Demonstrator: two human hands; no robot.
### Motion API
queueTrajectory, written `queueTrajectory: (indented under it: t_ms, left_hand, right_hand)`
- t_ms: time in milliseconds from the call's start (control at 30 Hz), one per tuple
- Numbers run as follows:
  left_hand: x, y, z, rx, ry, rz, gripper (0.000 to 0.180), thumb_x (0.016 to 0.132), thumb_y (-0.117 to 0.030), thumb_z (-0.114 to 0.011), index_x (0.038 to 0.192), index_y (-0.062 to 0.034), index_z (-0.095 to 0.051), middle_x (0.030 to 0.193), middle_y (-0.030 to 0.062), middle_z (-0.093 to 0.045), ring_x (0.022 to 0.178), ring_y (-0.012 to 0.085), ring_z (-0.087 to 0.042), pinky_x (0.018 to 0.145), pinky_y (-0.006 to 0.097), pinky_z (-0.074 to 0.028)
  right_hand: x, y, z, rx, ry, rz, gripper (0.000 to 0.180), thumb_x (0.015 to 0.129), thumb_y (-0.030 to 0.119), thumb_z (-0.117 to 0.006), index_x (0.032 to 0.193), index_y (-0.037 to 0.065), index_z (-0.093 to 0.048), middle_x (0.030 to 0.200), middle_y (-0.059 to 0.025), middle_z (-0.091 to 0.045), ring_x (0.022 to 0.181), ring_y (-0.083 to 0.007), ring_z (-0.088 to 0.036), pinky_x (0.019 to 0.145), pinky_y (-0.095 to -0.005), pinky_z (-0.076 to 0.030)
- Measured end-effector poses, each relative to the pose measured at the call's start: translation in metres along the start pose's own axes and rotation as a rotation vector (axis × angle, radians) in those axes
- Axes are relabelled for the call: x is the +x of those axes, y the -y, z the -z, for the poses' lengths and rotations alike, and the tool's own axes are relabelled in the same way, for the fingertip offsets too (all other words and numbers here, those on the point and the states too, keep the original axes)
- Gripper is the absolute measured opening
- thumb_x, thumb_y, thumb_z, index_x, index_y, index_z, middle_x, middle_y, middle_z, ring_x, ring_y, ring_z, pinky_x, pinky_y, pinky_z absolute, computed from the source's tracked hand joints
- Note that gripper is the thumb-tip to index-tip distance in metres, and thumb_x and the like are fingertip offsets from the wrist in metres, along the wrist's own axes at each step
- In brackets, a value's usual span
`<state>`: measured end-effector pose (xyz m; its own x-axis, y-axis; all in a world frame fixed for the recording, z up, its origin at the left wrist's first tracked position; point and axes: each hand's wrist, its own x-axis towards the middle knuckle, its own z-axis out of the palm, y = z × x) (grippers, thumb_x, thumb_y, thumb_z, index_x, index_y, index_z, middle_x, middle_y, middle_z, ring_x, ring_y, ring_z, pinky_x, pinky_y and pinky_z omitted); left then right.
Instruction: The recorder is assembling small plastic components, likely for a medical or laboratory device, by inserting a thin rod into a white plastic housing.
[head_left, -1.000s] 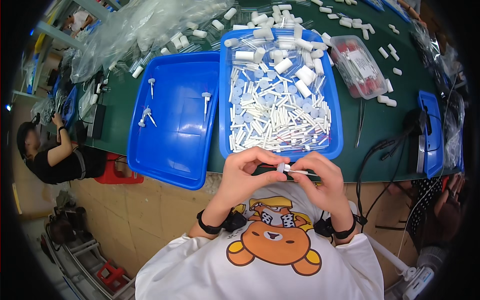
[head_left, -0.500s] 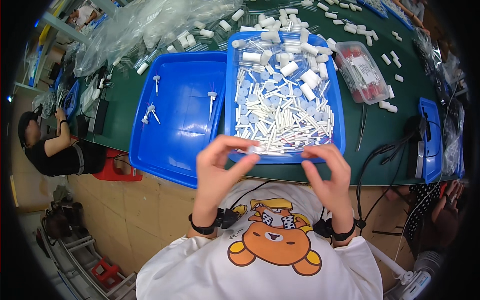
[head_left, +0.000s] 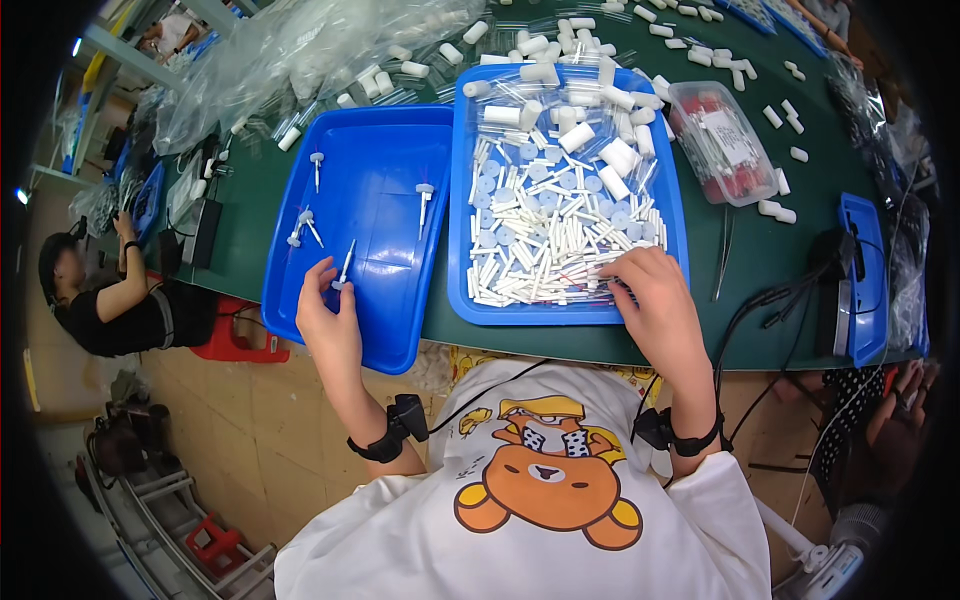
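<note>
My left hand [head_left: 331, 323] is over the near part of the left blue tray [head_left: 375, 335], thumb and fingertips closed about the disc end of a white stick [head_left: 345, 265], its thin end pointing away from me. Several similar sticks with discs, such as one stick with a disc [head_left: 424, 205], lie in that tray. My right hand [head_left: 655, 300] reaches into the right blue tray [head_left: 560, 316], fingertips bent together among thin white tubes [head_left: 560, 245] and fine red wires. What they pinch, if anything, is too small to make out.
Pale discs [head_left: 568, 181] and white foam-like cylinders [head_left: 578, 137] fill the right tray's farther part. A clear box [head_left: 725, 145] of red items stands beside it. Clear plastic bags [head_left: 300, 60] lie beyond the trays. Black cables [head_left: 790, 295] hang at the right. A co-worker [head_left: 120, 290] sits at left.
My left hand has moved left from the right tray to the left tray, with the stick and disc. My right hand has reached farther in among the white tubes.
</note>
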<state>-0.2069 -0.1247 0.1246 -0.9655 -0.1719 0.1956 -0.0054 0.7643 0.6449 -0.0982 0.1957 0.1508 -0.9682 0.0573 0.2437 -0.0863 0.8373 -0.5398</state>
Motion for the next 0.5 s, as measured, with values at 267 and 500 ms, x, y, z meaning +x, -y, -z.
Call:
queueTrajectory:
  t_ms: [267, 500]
  left_hand:
    - [-0.011, -0.037, -0.004, 0.012, -0.025, -0.254, 0.024, 0.083, -0.004, -0.063, 0.106, -0.0013, -0.063, 0.105, 0.0121, -0.064, 0.1, 0.0239, -0.06, 0.087, 0.032, -0.045]
    - [-0.035, -0.095, -0.036, -0.213, 0.265, -0.659, 0.015, 0.078, 0.0, -0.066, 0.092, -0.0041, -0.067, 0.088, 0.0081, -0.067, 0.088, 0.0243, -0.061, 0.081, 0.032, -0.043]
  right_hand:
    - [0.004, -0.006, -0.008, -0.001, 0.012, -0.037, 0.016, 0.075, -0.005, -0.06, 0.089, 0.002, -0.062, 0.086, -0.0097, -0.055, 0.087, -0.0283, -0.054, 0.081, -0.038, -0.043]
    - [-0.001, -0.014, 0.0, -0.086, -0.021, -0.039, 0.014, 0.076, -0.005, -0.059, 0.089, 0.002, -0.062, 0.086, -0.0096, -0.056, 0.086, -0.0285, -0.053, 0.079, -0.0376, -0.043]
